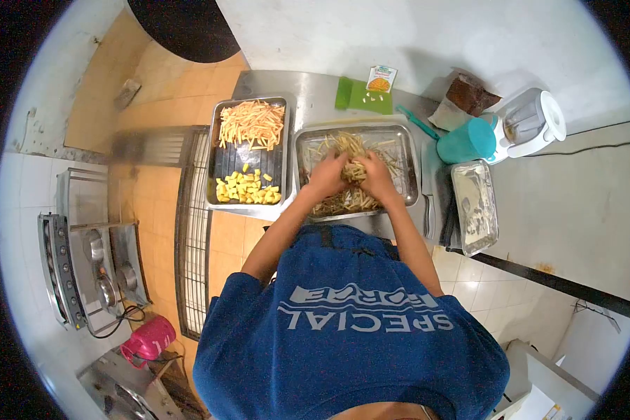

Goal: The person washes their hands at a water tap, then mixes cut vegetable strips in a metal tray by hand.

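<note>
Both my hands are inside a shallow metal tray (414, 183) on the steel counter. A bunch of thin pale-yellow cut strips (355, 170), perhaps potato, is gathered between them. My left hand (328, 175) curls its fingers against the bunch from the left. From the other side my right hand (377, 178) closes round it. More strips lie loose across the tray, with darker bits among those nearest me. Just left stands a second metal tray (213, 157), bearing a pile of orange-tinted strips (252, 124) and several yellow chunks (247, 187).
Right of my tray lie a knife (429, 210) and a metal pan (475, 210) with a whitish coating. Behind them are a teal jug (469, 140), a white blender (535, 122) and a brown packet (467, 96). A green board (368, 98) holds a seasoning sachet (381, 78).
</note>
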Available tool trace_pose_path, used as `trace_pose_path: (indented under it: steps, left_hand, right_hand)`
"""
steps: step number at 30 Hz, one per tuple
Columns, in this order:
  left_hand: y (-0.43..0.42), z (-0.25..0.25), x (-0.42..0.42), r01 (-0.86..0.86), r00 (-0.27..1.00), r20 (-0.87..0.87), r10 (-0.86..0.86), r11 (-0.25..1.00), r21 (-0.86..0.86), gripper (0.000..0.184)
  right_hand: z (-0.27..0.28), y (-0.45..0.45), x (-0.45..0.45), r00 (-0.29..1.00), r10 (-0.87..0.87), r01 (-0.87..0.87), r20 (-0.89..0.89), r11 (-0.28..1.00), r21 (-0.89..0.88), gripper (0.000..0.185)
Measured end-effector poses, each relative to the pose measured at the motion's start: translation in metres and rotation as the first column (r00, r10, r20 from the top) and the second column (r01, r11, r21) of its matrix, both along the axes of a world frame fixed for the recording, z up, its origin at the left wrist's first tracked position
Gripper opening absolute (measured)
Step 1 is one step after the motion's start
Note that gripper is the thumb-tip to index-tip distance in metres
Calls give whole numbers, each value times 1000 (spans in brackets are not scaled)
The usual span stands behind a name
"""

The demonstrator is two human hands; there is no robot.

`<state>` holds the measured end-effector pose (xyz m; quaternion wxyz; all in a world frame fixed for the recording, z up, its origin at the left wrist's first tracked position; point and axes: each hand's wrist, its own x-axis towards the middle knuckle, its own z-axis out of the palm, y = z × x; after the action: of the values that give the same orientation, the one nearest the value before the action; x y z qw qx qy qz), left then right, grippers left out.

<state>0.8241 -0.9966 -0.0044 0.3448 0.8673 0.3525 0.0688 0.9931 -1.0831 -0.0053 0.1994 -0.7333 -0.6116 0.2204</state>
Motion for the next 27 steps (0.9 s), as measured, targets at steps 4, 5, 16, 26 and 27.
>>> trace_pose_path:
  steps: [4, 5, 16, 26, 27]
  left_hand:
    - [13, -4, 10, 36, 968, 249, -26, 999, -39, 50]
    - [17, -1, 10, 40, 968, 249, -29, 998, -40, 50]
    - [23, 18, -14, 128, 881, 472, -15, 970, -208, 63]
    - [-18, 0, 3, 47, 990, -136, -25, 986, 158, 92]
    - [-17, -7, 5, 22, 1000, -14, -20, 985, 172, 75]
  right_hand:
    - [18, 0, 26, 985, 6, 0, -173, 1000, 31, 52]
    - [32, -4, 30, 964, -35, 48, -264, 998, 43, 50]
    - [75, -26, 48, 825, 167, -123, -540, 985, 118, 74]
    - [-14, -25, 8, 991, 10, -6, 133, 1000, -30, 82]
    - [-17, -19, 14, 999, -2, 3, 50, 1000, -19, 73]
